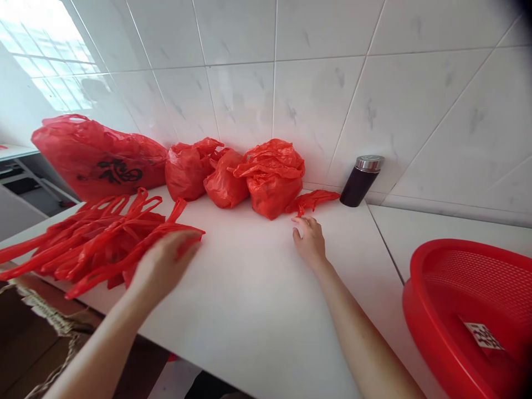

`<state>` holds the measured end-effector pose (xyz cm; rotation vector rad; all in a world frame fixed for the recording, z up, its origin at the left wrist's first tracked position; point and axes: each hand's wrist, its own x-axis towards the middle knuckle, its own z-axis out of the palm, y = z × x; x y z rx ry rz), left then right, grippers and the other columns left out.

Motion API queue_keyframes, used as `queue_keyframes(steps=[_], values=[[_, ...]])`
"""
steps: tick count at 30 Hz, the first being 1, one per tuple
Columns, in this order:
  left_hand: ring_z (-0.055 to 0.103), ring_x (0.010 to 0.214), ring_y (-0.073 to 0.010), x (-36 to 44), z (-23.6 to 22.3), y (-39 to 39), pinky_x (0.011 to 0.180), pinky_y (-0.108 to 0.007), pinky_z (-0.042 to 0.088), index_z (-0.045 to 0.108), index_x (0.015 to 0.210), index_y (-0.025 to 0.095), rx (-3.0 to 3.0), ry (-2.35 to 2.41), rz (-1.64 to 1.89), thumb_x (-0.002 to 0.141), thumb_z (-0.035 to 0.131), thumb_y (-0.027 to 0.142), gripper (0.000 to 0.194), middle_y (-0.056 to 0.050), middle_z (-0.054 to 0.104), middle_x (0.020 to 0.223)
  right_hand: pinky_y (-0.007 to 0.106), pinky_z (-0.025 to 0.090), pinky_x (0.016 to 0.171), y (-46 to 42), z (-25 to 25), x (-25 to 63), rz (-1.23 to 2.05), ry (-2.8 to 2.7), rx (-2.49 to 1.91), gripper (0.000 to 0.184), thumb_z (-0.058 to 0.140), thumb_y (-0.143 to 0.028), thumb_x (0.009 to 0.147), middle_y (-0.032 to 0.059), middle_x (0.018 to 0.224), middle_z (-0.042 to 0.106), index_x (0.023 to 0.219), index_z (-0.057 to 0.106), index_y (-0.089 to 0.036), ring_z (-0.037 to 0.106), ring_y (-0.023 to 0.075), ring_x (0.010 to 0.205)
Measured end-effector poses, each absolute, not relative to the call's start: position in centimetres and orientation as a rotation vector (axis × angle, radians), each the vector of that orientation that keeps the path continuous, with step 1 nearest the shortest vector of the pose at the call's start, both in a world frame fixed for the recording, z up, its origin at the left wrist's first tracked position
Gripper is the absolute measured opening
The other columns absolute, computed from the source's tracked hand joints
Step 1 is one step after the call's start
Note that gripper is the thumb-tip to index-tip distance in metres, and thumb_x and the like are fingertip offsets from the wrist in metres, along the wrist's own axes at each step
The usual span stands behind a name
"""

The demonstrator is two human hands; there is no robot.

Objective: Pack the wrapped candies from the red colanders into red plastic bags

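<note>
See filled bags (pixel 274 191) by the wall (pixel 245 88), flat bags (pixel 108 238) still unused. Cannot tell the grip of left fingers (pixel 183 238); find right fingers (pixel 307 223) relaxed, empty.

On the table (pixel 249 310), along the wall (pixel 316 88), left to right: leftmost bag (pixel 83 166), second bag (pixel 187 174), third bag (pixel 226 184), fourth bag (pixel 275 185), loose bag (pixel 318 200), flask (pixel 359 183). In front of the leftmost bag, at the table's left end — pile of bags (pixel 112 238), with left hand (pixel 164 260) over its right part. Just in front of the loose bag — right hand (pixel 310 243). At far right, in front of and to the right of the flask: basket (pixel 430 316), with card (pixel 483 336) inside.
</note>
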<state>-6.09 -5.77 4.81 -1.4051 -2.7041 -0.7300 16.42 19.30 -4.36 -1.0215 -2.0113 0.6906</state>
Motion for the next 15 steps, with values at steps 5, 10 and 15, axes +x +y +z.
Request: queue_keyframes(steps=[5, 10, 15], values=[[0.064, 0.103, -0.0338, -8.0, -0.2, -5.2, 0.084, -0.043, 0.05, 0.06, 0.122, 0.019, -1.392, -3.0, -0.615, 0.085, 0.044, 0.06, 0.057, -0.015, 0.067, 0.119, 0.051, 0.03, 0.105, 20.7, -4.9, 15.7, 0.349, -2.342, -1.171, 0.039, 0.055, -0.027, 0.088, 0.0153, 0.145, 0.041, 0.126, 0.06, -0.018, 0.035, 0.0356, 0.132], [0.058, 0.11, -0.0398, -9.7, -1.0, -4.8, 0.087, -0.05, 0.047, 0.049, 0.135, 0.013, -1.307, -2.97, -0.59, 0.088, 0.037, 0.059, 0.067, -0.022, 0.057, 0.132, 0.043, 0.035, 0.102, 20.6, -5.0, 16.5, 0.347, -2.388, -1.2, 0.037, 0.054, -0.027, 0.089, 0.0122, 0.128, 0.058, 0.124, 0.06, -0.017, 0.048, 0.0296, 0.12], [0.059, 0.068, -0.019, -4.1, -2.0, -1.7, 0.078, -0.041, 0.05, 0.052, 0.131, 0.024, -1.712, -2.783, -0.722, 0.088, 0.042, 0.055, 0.054, -0.009, 0.056, 0.134, 0.035, 0.04, 0.096, 20.5, -3.5, 16.6, 0.368, -2.317, -1.293, 0.032, 0.048, -0.029, 0.092, 0.0096, 0.131, 0.053, 0.121, 0.062, -0.025, 0.053, 0.0234, 0.112]])
